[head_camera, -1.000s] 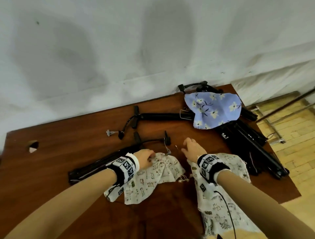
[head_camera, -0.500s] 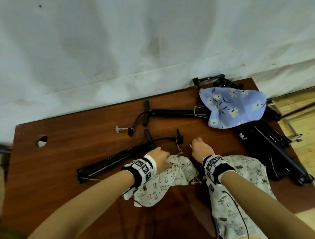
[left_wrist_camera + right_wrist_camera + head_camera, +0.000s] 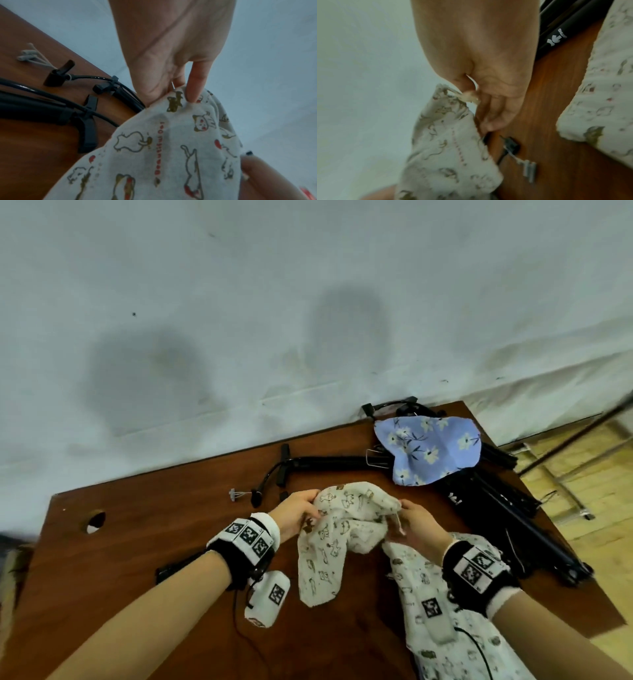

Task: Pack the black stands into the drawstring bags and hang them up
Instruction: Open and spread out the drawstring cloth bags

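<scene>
A cream drawstring bag (image 3: 339,539) printed with small cats hangs lifted above the brown table (image 3: 144,539), held up between both hands. My left hand (image 3: 297,511) pinches its left top edge (image 3: 178,98). My right hand (image 3: 416,525) pinches the right top edge and drawstring (image 3: 469,97). A black folded stand (image 3: 178,568) lies on the table under my left wrist, its cable clips (image 3: 89,121) showing in the left wrist view. Another black stand (image 3: 329,463) lies farther back. Several black stands (image 3: 513,525) are piled at the right.
A blue flowered bag (image 3: 430,453) lies over the stands at the back right. A second cream printed bag (image 3: 442,604) lies under my right forearm. A small white connector (image 3: 236,494) lies on the table. A round hole (image 3: 93,521) is at the table's left. A white wall stands behind.
Both hands have lifted the cream cat-print bag off the table and now hold its top edge up between them; before, it lay flat under my left hand.
</scene>
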`<state>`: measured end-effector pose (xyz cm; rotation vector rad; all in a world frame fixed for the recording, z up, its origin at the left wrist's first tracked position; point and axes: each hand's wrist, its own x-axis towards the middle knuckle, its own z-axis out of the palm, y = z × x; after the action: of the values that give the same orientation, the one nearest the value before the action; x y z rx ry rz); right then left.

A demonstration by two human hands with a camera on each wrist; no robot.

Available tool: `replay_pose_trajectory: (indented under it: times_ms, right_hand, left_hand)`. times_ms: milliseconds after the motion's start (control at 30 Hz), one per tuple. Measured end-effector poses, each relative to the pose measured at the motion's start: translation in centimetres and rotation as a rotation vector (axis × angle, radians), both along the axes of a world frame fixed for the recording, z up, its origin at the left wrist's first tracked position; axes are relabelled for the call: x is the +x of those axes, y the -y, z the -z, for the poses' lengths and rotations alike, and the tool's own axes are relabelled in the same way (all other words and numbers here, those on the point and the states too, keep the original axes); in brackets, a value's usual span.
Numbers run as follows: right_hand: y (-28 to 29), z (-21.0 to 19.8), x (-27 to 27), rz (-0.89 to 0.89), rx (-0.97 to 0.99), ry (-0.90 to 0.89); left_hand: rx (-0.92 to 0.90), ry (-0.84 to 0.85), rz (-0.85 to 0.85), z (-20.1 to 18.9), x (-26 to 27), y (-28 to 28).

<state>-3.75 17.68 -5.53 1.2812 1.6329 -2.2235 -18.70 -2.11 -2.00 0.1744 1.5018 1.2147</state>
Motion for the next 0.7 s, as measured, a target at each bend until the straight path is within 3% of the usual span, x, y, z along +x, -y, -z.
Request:
replay_pose_trajectory:
  times_ms: [133,200,267,333,400,467,533,600,700]
  right_hand:
    - [0.9,-4.2,0.0,0.088,-0.098,-0.176]
    - [1.7,-6.3,0.0,0.036,-0.076,-0.225]
    - [2.2,-8.0,-0.1,0.011,-0.072,-0.275]
    - [2.5,-9.4,0.1,0.029,-0.145,-0.347]
    - [2.5,-10.3,0.5,0.035,-0.196,-0.395]
    - [2.4,-10.8,1.0,0.018,-0.163,-0.402]
    - [2.3,-11.3,1.6,-0.025,-0.077,-0.398]
    - [2.2,-11.9,2.0,-0.092,0.018,-0.372]
    - [2.3,-12.7,2.4,-0.166,0.13,-0.366]
  left_hand:
    - [0.02,0.056,0.009,-2.6,0.7,-0.7]
    - [-0.082,-0.074,0.086,-4.0,1.4,-1.6]
    - [-0.226,-0.286,0.277,-4.5,1.7,-3.1]
    - [-0.296,-0.444,0.456,-0.9,0.0,-5.2]
    - [-0.305,-0.551,0.463,-2.6,0.6,-6.3]
    - [-0.276,-0.607,0.397,-8.2,3.0,-6.5]
    - [-0.154,-0.64,0.34,-10.7,4.0,-7.2]
    - [-0.088,-0.69,0.388,-11.8,5.0,-7.6]
    - [-0.162,-0.99,0.494,-11.8,5.9,-7.8]
